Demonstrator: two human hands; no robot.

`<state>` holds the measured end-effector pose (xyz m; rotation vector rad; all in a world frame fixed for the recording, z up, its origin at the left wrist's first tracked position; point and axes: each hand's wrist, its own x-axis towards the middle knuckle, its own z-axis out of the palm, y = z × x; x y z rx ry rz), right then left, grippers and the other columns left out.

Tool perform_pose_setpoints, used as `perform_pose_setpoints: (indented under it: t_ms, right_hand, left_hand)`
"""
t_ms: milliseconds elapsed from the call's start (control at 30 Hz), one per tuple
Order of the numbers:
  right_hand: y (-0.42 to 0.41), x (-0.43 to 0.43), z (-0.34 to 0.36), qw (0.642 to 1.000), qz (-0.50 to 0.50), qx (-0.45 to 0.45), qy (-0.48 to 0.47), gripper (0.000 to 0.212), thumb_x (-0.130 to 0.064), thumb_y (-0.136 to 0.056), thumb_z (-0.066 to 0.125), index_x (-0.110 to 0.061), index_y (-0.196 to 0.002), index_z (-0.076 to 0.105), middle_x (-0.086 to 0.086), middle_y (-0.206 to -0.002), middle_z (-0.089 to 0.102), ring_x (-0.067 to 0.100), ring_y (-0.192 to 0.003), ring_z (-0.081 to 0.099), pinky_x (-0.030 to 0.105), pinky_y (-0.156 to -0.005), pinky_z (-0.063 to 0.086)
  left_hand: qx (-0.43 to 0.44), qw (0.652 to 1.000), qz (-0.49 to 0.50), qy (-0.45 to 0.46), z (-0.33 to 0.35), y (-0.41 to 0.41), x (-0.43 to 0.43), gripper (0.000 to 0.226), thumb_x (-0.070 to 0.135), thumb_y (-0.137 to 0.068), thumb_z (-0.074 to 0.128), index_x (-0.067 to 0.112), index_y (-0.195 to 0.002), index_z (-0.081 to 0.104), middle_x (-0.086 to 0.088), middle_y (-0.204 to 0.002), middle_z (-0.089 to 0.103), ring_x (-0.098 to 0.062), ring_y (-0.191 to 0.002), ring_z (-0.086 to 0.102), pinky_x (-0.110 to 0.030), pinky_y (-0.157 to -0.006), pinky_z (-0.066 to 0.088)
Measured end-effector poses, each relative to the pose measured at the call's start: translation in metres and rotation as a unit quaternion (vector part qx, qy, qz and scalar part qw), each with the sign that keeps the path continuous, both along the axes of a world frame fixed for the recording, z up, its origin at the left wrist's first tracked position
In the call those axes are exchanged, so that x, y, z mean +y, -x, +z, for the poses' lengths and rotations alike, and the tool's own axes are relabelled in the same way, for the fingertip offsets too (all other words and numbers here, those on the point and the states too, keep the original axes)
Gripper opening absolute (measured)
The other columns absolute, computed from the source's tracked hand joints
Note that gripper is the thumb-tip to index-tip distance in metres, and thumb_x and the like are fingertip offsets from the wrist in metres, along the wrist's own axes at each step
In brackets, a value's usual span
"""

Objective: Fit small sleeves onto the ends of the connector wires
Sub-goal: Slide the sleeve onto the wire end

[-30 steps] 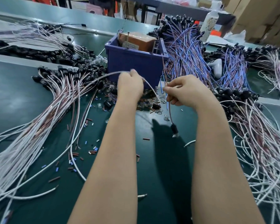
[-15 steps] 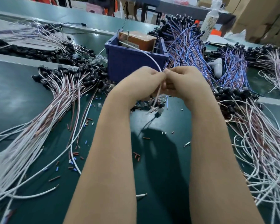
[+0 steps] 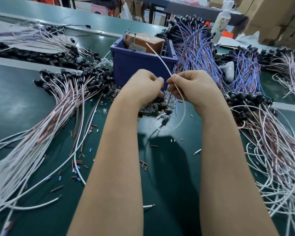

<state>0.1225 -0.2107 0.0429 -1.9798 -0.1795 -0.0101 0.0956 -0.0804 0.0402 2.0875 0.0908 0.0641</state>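
My two hands meet above the green table in front of the blue bin. My right hand [image 3: 192, 87] pinches a thin white connector wire [image 3: 181, 99] that runs up over the bin and loops down in a curve below the hand. My left hand [image 3: 144, 84] has its fingers curled, fingertips close to the right hand's; whatever it pinches is blurred and too small to make out. Small brown, blue and white sleeves [image 3: 78, 161] lie scattered on the table. A heap of clear and black connector parts [image 3: 153, 109] lies just under the hands.
A blue bin [image 3: 140, 65] holding a brown box stands behind the hands. Bundles of white-brown wires [image 3: 46, 126] with black connectors fan out at left, and more [image 3: 269, 142] at right. Blue-purple wires [image 3: 194, 53] pile behind right. A bottle [image 3: 220, 26] stands far right.
The hands, pressed together half a second ago, have parted slightly. The white wire now hangs in a wide loop below the right hand, having swung there from the left.
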Motion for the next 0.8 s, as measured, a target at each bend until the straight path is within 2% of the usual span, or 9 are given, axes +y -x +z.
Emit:
perform_pose_setpoints:
  t_ms: [100, 133, 200, 267, 333, 433, 533, 667, 800]
  right_hand:
    - [0.002, 0.003, 0.002, 1.000, 0.031, 0.002, -0.004, 0.027, -0.010, -0.095, 0.052, -0.012, -0.071, 0.065, 0.001, -0.060, 0.063, -0.001, -0.043, 0.053, 0.012, -0.051, 0.048]
    - [0.004, 0.005, 0.002, 0.999, 0.044, 0.001, 0.003, 0.026, -0.009, -0.094, 0.053, -0.012, -0.072, 0.065, 0.002, -0.060, 0.063, 0.000, -0.044, 0.054, 0.012, -0.051, 0.049]
    - [0.007, 0.007, 0.003, 0.997, 0.070, 0.001, 0.020, 0.025, -0.007, -0.092, 0.053, -0.011, -0.072, 0.066, 0.003, -0.061, 0.064, 0.002, -0.045, 0.056, 0.014, -0.053, 0.051]
    - [0.009, 0.008, 0.004, 0.996, 0.087, 0.012, 0.030, 0.025, -0.009, -0.094, 0.052, -0.010, -0.074, 0.066, 0.005, -0.065, 0.065, 0.003, -0.048, 0.058, 0.016, -0.056, 0.052]
    - [0.010, 0.008, 0.006, 0.995, 0.093, 0.025, 0.014, 0.023, -0.010, -0.095, 0.051, -0.008, -0.078, 0.066, 0.008, -0.070, 0.067, 0.006, -0.051, 0.061, 0.017, -0.055, 0.054]
    - [0.008, 0.008, 0.006, 0.997, 0.062, 0.028, -0.045, 0.022, -0.010, -0.097, 0.048, -0.006, -0.081, 0.062, 0.014, -0.076, 0.066, 0.015, -0.059, 0.064, 0.021, -0.060, 0.058]
    - [0.005, 0.011, 0.004, 0.995, 0.024, 0.006, -0.098, 0.026, -0.012, -0.100, 0.044, -0.008, -0.079, 0.059, 0.012, -0.079, 0.066, 0.014, -0.064, 0.066, 0.021, -0.067, 0.057]
    - [0.002, 0.016, -0.001, 0.981, 0.033, 0.037, -0.186, 0.032, -0.018, -0.102, 0.039, -0.010, -0.078, 0.058, 0.010, -0.081, 0.068, 0.015, -0.070, 0.068, 0.023, -0.072, 0.056]
    - [0.001, 0.014, -0.010, 0.986, 0.035, 0.078, -0.141, 0.034, -0.020, -0.103, 0.035, -0.011, -0.078, 0.057, 0.009, -0.080, 0.068, 0.017, -0.068, 0.066, 0.023, -0.067, 0.055]
  left_hand:
    - [-0.053, 0.995, 0.072, 0.044, 0.000, -0.002, 0.001, 0.027, 0.028, -0.100, 0.042, 0.014, -0.088, 0.062, -0.001, -0.084, 0.068, -0.011, -0.064, 0.049, -0.029, -0.071, 0.045]
    - [-0.067, 0.993, 0.078, 0.057, 0.001, -0.002, 0.000, 0.026, 0.027, -0.100, 0.042, 0.015, -0.088, 0.062, -0.004, -0.092, 0.069, -0.011, -0.065, 0.049, -0.030, -0.073, 0.046]
    - [-0.092, 0.986, 0.083, 0.109, 0.003, -0.002, -0.004, 0.024, 0.022, -0.100, 0.042, 0.014, -0.089, 0.062, -0.006, -0.097, 0.071, -0.005, -0.059, 0.048, -0.026, -0.068, 0.045]
    - [-0.110, 0.975, 0.092, 0.170, 0.004, -0.002, -0.006, 0.021, 0.017, -0.099, 0.044, 0.013, -0.090, 0.062, -0.003, -0.091, 0.071, 0.002, -0.049, 0.047, -0.020, -0.060, 0.043]
    - [-0.124, 0.966, 0.104, 0.202, 0.004, -0.003, -0.005, 0.023, 0.015, -0.099, 0.044, 0.016, -0.083, 0.060, 0.001, -0.080, 0.068, 0.002, -0.047, 0.046, -0.020, -0.057, 0.040]
    - [-0.151, 0.958, 0.134, 0.205, 0.006, -0.003, 0.001, 0.025, 0.017, -0.098, 0.045, 0.022, -0.077, 0.058, 0.007, -0.068, 0.063, 0.002, -0.049, 0.045, -0.022, -0.058, 0.038]
    - [-0.164, 0.951, 0.159, 0.206, 0.005, -0.002, 0.008, 0.021, 0.021, -0.099, 0.045, 0.023, -0.083, 0.058, 0.008, -0.057, 0.060, 0.003, -0.040, 0.042, -0.021, -0.053, 0.036]
    - [-0.149, 0.952, 0.168, 0.209, 0.003, -0.001, 0.012, 0.019, 0.022, -0.099, 0.044, 0.021, -0.086, 0.058, 0.007, -0.054, 0.053, 0.000, -0.034, 0.037, -0.019, -0.046, 0.032]
    - [-0.076, 0.958, 0.136, 0.240, -0.001, -0.001, 0.015, 0.025, 0.019, -0.098, 0.048, 0.016, -0.076, 0.058, 0.002, -0.058, 0.051, 0.000, -0.032, 0.032, -0.014, -0.038, 0.027]
